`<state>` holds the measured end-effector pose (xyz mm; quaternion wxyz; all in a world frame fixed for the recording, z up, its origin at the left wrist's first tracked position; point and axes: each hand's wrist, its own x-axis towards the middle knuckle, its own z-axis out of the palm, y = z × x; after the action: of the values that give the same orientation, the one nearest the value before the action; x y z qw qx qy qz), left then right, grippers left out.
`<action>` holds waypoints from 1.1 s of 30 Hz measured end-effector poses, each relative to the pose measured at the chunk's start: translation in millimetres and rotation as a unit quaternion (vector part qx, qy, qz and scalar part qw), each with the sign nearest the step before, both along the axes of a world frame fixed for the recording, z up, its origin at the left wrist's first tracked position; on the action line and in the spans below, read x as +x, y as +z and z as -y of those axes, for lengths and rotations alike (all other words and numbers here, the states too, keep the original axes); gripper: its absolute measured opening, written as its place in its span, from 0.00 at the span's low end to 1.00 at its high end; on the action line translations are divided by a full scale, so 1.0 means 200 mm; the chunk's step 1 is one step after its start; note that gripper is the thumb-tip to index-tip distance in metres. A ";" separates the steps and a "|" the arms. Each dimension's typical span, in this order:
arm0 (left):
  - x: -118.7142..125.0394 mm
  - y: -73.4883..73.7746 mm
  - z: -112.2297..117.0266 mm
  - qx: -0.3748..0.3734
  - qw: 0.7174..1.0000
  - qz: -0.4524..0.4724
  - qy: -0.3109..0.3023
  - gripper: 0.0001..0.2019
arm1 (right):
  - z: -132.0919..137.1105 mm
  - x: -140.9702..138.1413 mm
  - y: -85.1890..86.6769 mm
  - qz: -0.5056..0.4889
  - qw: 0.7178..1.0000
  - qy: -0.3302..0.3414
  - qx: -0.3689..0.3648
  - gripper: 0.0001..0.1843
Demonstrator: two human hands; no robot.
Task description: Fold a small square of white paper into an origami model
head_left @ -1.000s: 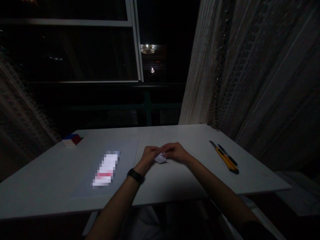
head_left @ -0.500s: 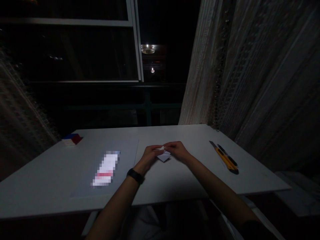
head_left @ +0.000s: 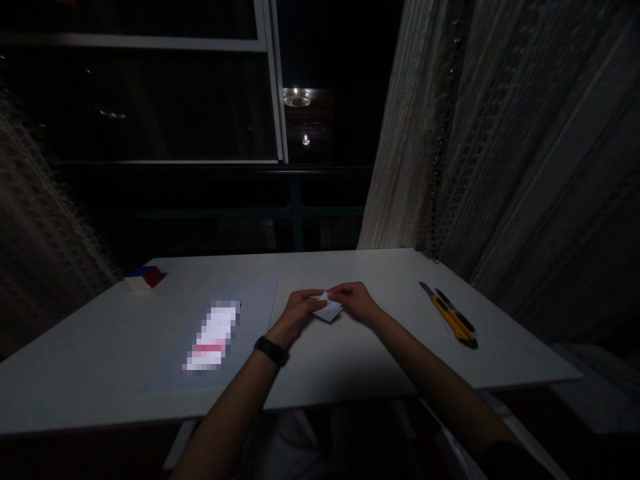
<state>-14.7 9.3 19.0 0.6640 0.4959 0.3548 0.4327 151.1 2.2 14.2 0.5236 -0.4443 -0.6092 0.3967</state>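
Note:
A small folded white paper piece (head_left: 329,309) is held just above the white table (head_left: 350,360) near its middle. My left hand (head_left: 295,313), with a dark watch on the wrist, pinches the paper's left side with closed fingers. My right hand (head_left: 356,301) pinches its right side, fingers curled. The two hands almost touch over the paper. The room is dim, so the paper's folds are hard to read.
A yellow utility knife (head_left: 450,319) and a dark pen (head_left: 456,311) lie at the right of the table. A white and red slip (head_left: 213,335) lies left of my hands. A small red, white and blue block (head_left: 144,277) sits at the far left corner. Curtains hang on the right.
The paper has been lifted and turned slightly between my fingers, now showing a pointed flap. Both hands shifted a little away from me.

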 end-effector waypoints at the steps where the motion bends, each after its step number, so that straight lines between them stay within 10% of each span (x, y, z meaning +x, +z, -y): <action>1: 0.00 0.00 0.00 0.005 1.000 -0.001 -0.001 0.20 | 0.00 0.00 0.00 0.002 1.000 -0.007 -0.002 0.15; 33: -0.01 0.01 0.00 -0.014 1.000 0.011 -0.026 0.26 | -0.01 -0.01 -0.01 -0.034 0.999 -0.010 -0.016 0.15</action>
<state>-16.6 8.6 21.4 0.6858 0.4907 0.3410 0.4154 149.4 3.3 11.7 0.5407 -0.4448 -0.5799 0.4166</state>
